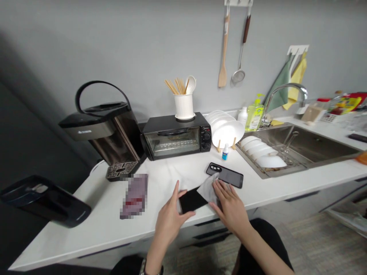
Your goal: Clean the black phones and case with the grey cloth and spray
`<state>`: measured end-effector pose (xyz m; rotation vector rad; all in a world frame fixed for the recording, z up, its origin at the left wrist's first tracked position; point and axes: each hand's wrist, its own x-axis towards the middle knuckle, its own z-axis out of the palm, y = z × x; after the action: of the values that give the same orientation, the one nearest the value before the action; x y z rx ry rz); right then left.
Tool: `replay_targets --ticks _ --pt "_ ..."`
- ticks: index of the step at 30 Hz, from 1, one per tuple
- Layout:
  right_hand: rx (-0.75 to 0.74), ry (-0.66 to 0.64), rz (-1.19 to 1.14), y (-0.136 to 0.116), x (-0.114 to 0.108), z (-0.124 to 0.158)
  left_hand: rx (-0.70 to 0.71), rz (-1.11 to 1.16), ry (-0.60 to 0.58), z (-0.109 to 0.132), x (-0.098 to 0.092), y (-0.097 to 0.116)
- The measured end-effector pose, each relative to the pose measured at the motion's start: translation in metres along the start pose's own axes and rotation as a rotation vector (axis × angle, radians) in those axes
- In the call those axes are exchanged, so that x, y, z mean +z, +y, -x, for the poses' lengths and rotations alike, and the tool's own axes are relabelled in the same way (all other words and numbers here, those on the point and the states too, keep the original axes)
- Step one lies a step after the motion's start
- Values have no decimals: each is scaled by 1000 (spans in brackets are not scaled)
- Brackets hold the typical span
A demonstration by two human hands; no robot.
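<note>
A phone (191,200) with a dark screen lies face up near the counter's front edge. My left hand (171,214) grips its left end, thumb on the near edge and fingers at the far edge. On the phone's right part lies a grey cloth (207,190), pressed down under the fingers of my right hand (229,202). Just behind that hand rests a black-rimmed phone case (228,175) with round camera openings. A small white spray bottle (225,152) with a blue label stands upright farther back.
A toaster oven (176,137) carrying a utensil holder (184,106) stands behind. Left are a water dispenser (109,133), a dark bin-like container (48,200) and a blurred purplish packet (136,194). White plates (226,131) and a sink (312,147) with bowls (262,152) are right.
</note>
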<state>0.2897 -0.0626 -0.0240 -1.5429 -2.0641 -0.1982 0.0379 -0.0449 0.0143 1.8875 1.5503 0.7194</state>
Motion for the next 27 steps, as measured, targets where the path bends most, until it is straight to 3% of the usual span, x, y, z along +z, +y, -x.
replay_targets --ticks 2,6,8,10,14,16,18,23,25,27 --pt "-15 10 -9 -16 6 -2 10 2 6 -1 1 -1" --pt "-151 -69 -200 -86 20 -10 -15 -33 -27 -3 -1 -6" --pt "-189 -111 -278 -100 19 -13 -40 -46 -44 -3 -2 -7" --pt "-195 -129 -291 -85 12 -13 -32 -34 -36 -2 -3 -6" --pt "-87 -74 -152 -18 -3 -7 8 -18 -1 0 -2 -2" --pt "-38 -35 -90 -7 -3 -5 16 -22 8 0 0 -2" --pt "-40 -16 -85 -24 5 -6 31 -19 12 -1 1 -4" --pt "-118 -50 -251 -104 26 -13 -6 -28 -41 -2 -1 -11" --pt "-149 -79 -286 -101 21 -13 -26 -32 -37 -2 -2 -10" --pt "-157 -99 -265 -72 11 -10 -9 -26 -20 0 -3 -7"
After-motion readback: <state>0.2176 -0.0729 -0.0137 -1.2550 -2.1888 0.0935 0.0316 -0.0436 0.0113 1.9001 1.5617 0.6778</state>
